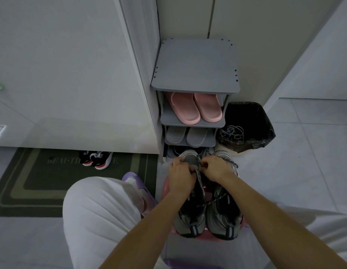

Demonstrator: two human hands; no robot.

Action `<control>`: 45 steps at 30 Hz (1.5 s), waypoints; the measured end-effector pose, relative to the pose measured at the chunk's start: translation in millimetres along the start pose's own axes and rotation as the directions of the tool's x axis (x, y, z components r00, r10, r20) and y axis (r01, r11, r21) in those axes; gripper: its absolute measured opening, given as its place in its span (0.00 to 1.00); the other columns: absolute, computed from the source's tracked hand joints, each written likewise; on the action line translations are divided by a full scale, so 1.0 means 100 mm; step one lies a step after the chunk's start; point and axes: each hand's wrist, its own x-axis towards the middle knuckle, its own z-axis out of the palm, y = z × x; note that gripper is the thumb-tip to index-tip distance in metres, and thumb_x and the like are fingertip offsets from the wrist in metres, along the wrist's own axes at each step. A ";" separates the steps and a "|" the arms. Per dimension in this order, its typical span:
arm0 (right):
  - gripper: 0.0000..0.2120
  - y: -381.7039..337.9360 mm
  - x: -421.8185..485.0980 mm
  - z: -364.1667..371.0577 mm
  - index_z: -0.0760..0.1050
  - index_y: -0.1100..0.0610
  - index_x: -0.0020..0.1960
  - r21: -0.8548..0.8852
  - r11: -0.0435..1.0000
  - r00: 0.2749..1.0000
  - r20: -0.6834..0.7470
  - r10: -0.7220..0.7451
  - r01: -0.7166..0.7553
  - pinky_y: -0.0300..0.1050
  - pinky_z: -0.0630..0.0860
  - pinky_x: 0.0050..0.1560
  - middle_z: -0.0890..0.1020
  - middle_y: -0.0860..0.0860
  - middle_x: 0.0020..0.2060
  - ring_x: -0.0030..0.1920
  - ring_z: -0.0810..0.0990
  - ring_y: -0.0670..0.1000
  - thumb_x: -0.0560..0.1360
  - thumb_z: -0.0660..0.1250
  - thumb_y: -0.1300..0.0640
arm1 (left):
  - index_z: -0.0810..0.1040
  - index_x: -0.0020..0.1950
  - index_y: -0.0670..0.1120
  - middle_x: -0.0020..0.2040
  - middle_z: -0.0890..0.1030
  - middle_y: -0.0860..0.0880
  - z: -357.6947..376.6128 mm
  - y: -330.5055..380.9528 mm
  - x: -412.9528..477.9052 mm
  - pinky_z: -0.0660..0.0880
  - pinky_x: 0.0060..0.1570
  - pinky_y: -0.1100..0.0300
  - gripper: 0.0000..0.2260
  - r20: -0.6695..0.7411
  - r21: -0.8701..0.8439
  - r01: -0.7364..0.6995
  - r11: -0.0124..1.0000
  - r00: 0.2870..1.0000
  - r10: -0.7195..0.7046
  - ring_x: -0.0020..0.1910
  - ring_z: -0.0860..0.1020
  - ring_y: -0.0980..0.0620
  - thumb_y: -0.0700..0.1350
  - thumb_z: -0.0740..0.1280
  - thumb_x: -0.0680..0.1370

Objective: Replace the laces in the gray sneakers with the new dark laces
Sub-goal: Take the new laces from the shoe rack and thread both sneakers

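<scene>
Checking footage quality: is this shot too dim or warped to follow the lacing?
Head view: dim, flat light; wide-angle bending toward the edges; faint glare on the glossy cabinet door; left hand, right hand and dark lace readable but soft.

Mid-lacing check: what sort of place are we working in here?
Most likely a home entryway. A tiered gray shoe rack holds pink slippers, a doormat lies on the tiled floor, and a bag-lined bin stands beside the rack.
</scene>
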 end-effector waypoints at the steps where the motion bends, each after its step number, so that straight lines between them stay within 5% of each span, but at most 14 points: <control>1: 0.03 0.00 -0.01 0.01 0.75 0.51 0.45 0.013 1.000 1.000 -0.001 0.008 -0.008 0.53 0.72 0.59 0.79 0.52 0.51 0.55 0.77 0.56 0.75 0.64 0.53 | 0.82 0.55 0.47 0.66 0.68 0.47 0.00 0.00 0.00 0.66 0.62 0.61 0.11 -0.012 0.022 -0.011 1.000 1.000 0.011 0.63 0.69 0.49 0.46 0.65 0.76; 5: 0.03 -0.03 -0.02 -0.01 0.75 0.51 0.43 0.036 0.999 1.000 0.000 0.031 -0.031 0.52 0.72 0.58 0.79 0.51 0.49 0.54 0.77 0.55 0.75 0.64 0.53 | 0.82 0.55 0.46 0.66 0.68 0.47 0.02 -0.01 0.01 0.66 0.59 0.62 0.11 -0.042 0.084 -0.031 0.996 0.998 0.035 0.62 0.69 0.49 0.47 0.63 0.77; 11: 0.18 0.00 -0.05 0.05 0.64 0.51 0.29 0.099 0.991 0.996 -0.027 0.090 -0.087 0.52 0.71 0.57 0.72 0.46 0.34 0.46 0.76 0.54 0.72 0.68 0.50 | 0.84 0.48 0.48 0.62 0.74 0.46 0.07 -0.04 0.01 0.67 0.56 0.61 0.09 -0.058 0.089 -0.052 0.995 0.997 0.058 0.63 0.69 0.50 0.46 0.64 0.76; 16: 0.12 -0.03 -0.06 0.05 0.68 0.51 0.36 0.091 0.990 0.993 -0.029 0.110 -0.107 0.51 0.66 0.60 0.76 0.49 0.42 0.53 0.77 0.55 0.75 0.64 0.47 | 0.83 0.48 0.47 0.63 0.72 0.46 0.02 -0.04 0.06 0.63 0.59 0.60 0.10 0.017 0.137 -0.074 0.988 0.997 0.073 0.64 0.69 0.49 0.47 0.63 0.75; 20: 0.20 -0.08 -0.06 0.07 0.70 0.52 0.39 -0.001 0.992 0.992 0.012 0.128 -0.128 0.52 0.64 0.60 0.78 0.50 0.43 0.52 0.77 0.53 0.72 0.59 0.35 | 0.80 0.52 0.39 0.63 0.68 0.44 -0.15 0.00 0.16 0.67 0.56 0.58 0.11 0.168 0.204 -0.103 0.974 0.983 0.069 0.59 0.72 0.44 0.42 0.63 0.76; 28: 0.10 -0.05 -0.23 0.08 0.77 0.50 0.38 0.061 0.990 0.992 -0.001 0.125 -0.124 0.50 0.62 0.59 0.77 0.48 0.37 0.47 0.76 0.52 0.68 0.65 0.44 | 0.78 0.53 0.38 0.61 0.68 0.45 -0.30 0.05 0.23 0.70 0.47 0.54 0.10 0.243 0.214 -0.068 0.974 0.970 0.014 0.53 0.76 0.43 0.44 0.64 0.77; 34: 0.07 -0.02 -0.25 0.06 0.78 0.48 0.40 0.098 0.988 0.993 0.013 0.118 -0.119 0.52 0.60 0.62 0.79 0.48 0.41 0.53 0.77 0.52 0.70 0.65 0.46 | 0.77 0.37 0.39 0.37 0.76 0.44 -0.51 -0.22 0.21 0.69 0.38 0.60 0.11 0.160 0.057 0.114 0.992 0.979 -0.122 0.36 0.75 0.48 0.42 0.63 0.77; 40: 0.11 -0.01 -0.25 0.09 0.82 0.50 0.46 0.107 0.989 0.994 -0.010 0.105 -0.103 0.52 0.60 0.62 0.82 0.49 0.43 0.51 0.77 0.51 0.71 0.64 0.47 | 0.75 0.33 0.46 0.35 0.78 0.47 -0.73 -0.71 0.16 0.71 0.38 0.62 0.12 0.119 -0.148 0.376 0.915 0.925 -0.361 0.33 0.74 0.54 0.41 0.67 0.77; 42: 0.11 -0.01 -0.25 0.10 0.81 0.52 0.45 0.091 0.991 0.995 -0.018 0.098 -0.096 0.52 0.61 0.61 0.82 0.49 0.42 0.50 0.78 0.51 0.71 0.64 0.47 | 0.78 0.36 0.42 0.36 0.79 0.46 -0.71 -0.67 0.20 0.74 0.41 0.59 0.10 0.169 -0.073 0.335 0.939 0.932 -0.319 0.36 0.78 0.50 0.41 0.66 0.77; 45: 0.11 -0.01 -0.26 0.11 0.81 0.52 0.46 0.069 0.993 0.995 -0.028 0.093 -0.091 0.51 0.61 0.62 0.82 0.50 0.43 0.49 0.77 0.52 0.71 0.63 0.48 | 0.78 0.57 0.40 0.53 0.79 0.43 -0.64 -0.49 0.23 0.73 0.48 0.56 0.11 0.192 0.035 0.214 0.976 0.957 -0.217 0.52 0.79 0.43 0.44 0.64 0.77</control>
